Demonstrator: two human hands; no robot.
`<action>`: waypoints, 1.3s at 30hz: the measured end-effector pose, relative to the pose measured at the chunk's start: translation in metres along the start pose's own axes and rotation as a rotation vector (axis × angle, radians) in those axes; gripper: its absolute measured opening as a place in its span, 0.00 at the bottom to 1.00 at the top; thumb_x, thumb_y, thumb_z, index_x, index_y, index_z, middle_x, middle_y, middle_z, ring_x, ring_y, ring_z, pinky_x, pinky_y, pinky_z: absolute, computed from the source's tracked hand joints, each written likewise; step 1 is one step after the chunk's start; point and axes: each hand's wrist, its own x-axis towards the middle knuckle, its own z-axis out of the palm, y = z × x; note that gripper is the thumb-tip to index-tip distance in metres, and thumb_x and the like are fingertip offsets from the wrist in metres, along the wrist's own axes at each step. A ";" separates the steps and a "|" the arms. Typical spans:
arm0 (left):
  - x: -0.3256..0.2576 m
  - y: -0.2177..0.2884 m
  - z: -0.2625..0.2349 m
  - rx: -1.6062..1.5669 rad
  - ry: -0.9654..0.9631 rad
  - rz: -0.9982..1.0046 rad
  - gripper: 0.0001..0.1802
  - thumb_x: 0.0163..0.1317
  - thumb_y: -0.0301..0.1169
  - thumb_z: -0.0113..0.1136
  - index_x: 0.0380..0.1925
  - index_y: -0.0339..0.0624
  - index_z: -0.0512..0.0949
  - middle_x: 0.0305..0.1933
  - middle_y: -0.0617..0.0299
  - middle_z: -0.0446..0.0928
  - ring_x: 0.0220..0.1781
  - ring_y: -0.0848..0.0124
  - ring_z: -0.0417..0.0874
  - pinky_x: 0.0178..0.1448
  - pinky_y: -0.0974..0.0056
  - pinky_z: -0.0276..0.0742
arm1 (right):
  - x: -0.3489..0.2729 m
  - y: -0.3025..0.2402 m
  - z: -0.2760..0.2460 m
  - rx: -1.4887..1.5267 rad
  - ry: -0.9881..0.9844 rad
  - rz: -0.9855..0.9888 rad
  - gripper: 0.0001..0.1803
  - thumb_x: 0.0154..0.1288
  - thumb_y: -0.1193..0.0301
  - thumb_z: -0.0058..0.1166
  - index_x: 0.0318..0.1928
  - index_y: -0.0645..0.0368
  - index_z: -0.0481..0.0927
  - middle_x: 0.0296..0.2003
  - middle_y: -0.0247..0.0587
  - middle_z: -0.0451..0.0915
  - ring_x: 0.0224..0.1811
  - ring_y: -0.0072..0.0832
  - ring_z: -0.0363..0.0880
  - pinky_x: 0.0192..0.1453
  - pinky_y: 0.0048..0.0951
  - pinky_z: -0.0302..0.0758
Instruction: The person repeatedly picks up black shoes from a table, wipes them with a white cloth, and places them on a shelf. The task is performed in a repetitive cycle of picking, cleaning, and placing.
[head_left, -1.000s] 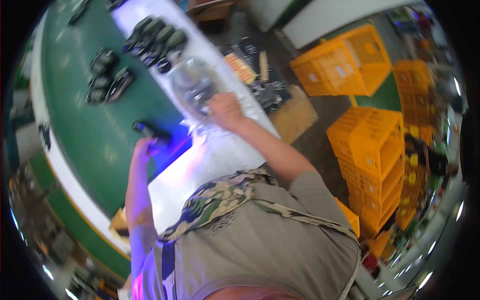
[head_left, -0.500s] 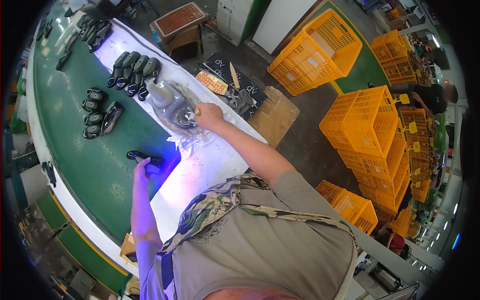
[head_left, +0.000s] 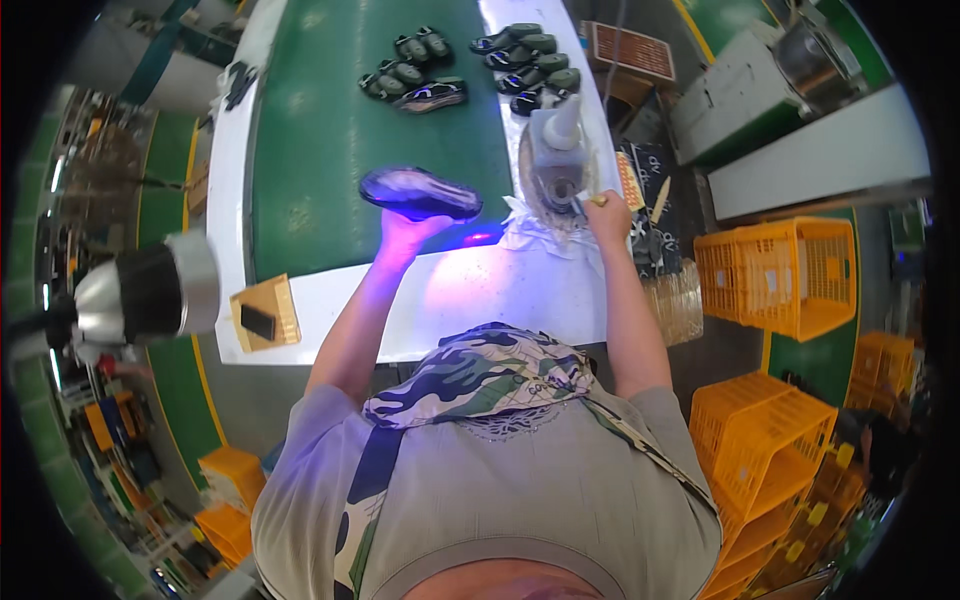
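Note:
My left hand (head_left: 408, 228) is closed around a dark shoe (head_left: 420, 192), held tilted above the green belt with its pale underside turned up. Violet light falls on that hand and forearm. My right hand (head_left: 610, 218) pinches a thin brush (head_left: 590, 203), its handle yellowish and its tip at a small round cup (head_left: 563, 188). Whether the bristles touch the cup's contents I cannot tell. Just behind the cup stands a translucent plastic bottle (head_left: 558, 148) with a white spout. A crumpled white cloth (head_left: 545, 235) lies beneath them on the white ledge.
Several dark shoes (head_left: 432, 95) rest on the green belt (head_left: 310, 150), and more shoes (head_left: 525, 62) line the white ledge (head_left: 460, 290). A phone (head_left: 257, 321) lies on cardboard at the left corner. A metal lamp (head_left: 150, 290) juts in at left. Yellow crates (head_left: 775, 275) stand at right.
The head view has swung round, shifting the whole scene. My left hand has raised the shoe off the belt and tipped its underside upward. The right hand stays by the cup with the brush.

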 end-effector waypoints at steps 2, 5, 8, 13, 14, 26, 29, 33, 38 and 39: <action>-0.011 0.001 0.000 0.394 0.087 0.246 0.32 0.45 0.20 0.73 0.52 0.36 0.72 0.55 0.54 0.77 0.53 0.65 0.81 0.59 0.60 0.77 | 0.001 -0.003 -0.001 0.080 -0.006 0.011 0.15 0.45 0.62 0.67 0.28 0.59 0.80 0.25 0.45 0.82 0.28 0.40 0.81 0.36 0.39 0.76; -0.022 0.051 0.017 0.669 0.090 0.555 0.28 0.45 0.23 0.73 0.48 0.35 0.74 0.53 0.49 0.78 0.53 0.60 0.81 0.57 0.60 0.78 | -0.001 -0.025 -0.013 0.493 -0.155 0.082 0.12 0.47 0.66 0.67 0.28 0.59 0.79 0.25 0.40 0.81 0.26 0.33 0.79 0.33 0.34 0.74; -0.026 0.066 0.010 0.920 0.036 0.811 0.27 0.44 0.26 0.72 0.46 0.34 0.74 0.48 0.45 0.79 0.48 0.51 0.83 0.51 0.57 0.80 | -0.020 -0.085 -0.027 1.017 -0.379 0.110 0.10 0.50 0.73 0.67 0.29 0.59 0.77 0.25 0.34 0.79 0.25 0.25 0.77 0.31 0.27 0.73; -0.042 0.088 0.015 0.973 0.043 0.875 0.27 0.43 0.25 0.73 0.45 0.35 0.74 0.47 0.45 0.79 0.47 0.51 0.83 0.51 0.55 0.80 | -0.061 -0.182 -0.054 1.373 -0.672 -0.108 0.12 0.53 0.79 0.66 0.33 0.59 0.74 0.29 0.33 0.78 0.28 0.19 0.76 0.29 0.24 0.74; -0.044 0.090 0.015 0.970 0.042 0.877 0.27 0.42 0.25 0.73 0.45 0.35 0.74 0.47 0.46 0.79 0.47 0.51 0.83 0.51 0.55 0.80 | -0.069 -0.195 -0.058 1.408 -0.717 -0.166 0.12 0.52 0.80 0.66 0.33 0.59 0.74 0.30 0.33 0.78 0.28 0.19 0.76 0.29 0.24 0.74; -0.075 0.112 0.009 1.137 0.155 0.859 0.33 0.41 0.30 0.78 0.50 0.40 0.73 0.47 0.52 0.79 0.48 0.53 0.82 0.53 0.54 0.79 | -0.105 -0.241 -0.054 1.363 -0.905 -0.264 0.12 0.53 0.81 0.65 0.34 0.60 0.73 0.28 0.31 0.77 0.28 0.17 0.75 0.33 0.21 0.73; -0.078 0.109 0.008 1.168 0.215 0.777 0.31 0.41 0.30 0.76 0.48 0.40 0.74 0.47 0.52 0.79 0.48 0.54 0.82 0.52 0.56 0.79 | -0.109 -0.244 -0.056 1.361 -1.026 -0.223 0.12 0.53 0.80 0.65 0.34 0.61 0.74 0.27 0.31 0.77 0.30 0.17 0.76 0.36 0.21 0.73; -0.079 0.114 0.012 1.214 0.288 0.623 0.26 0.42 0.27 0.73 0.45 0.39 0.76 0.46 0.52 0.80 0.45 0.55 0.82 0.50 0.58 0.79 | -0.114 -0.255 -0.072 1.321 -1.030 -0.287 0.11 0.53 0.80 0.65 0.34 0.62 0.74 0.26 0.31 0.77 0.29 0.17 0.76 0.34 0.21 0.73; -0.072 0.104 0.001 1.246 0.249 0.477 0.24 0.46 0.27 0.71 0.46 0.40 0.77 0.43 0.53 0.81 0.42 0.56 0.84 0.48 0.61 0.81 | -0.110 -0.270 -0.087 1.159 -0.953 -0.455 0.10 0.54 0.78 0.65 0.32 0.62 0.75 0.25 0.32 0.77 0.26 0.17 0.75 0.28 0.21 0.72; -0.072 0.105 0.002 1.237 0.233 0.433 0.24 0.46 0.26 0.70 0.46 0.41 0.77 0.42 0.54 0.81 0.41 0.58 0.84 0.47 0.61 0.81 | -0.109 -0.272 -0.087 1.130 -0.926 -0.489 0.10 0.53 0.78 0.65 0.32 0.61 0.75 0.24 0.32 0.77 0.25 0.16 0.74 0.27 0.21 0.71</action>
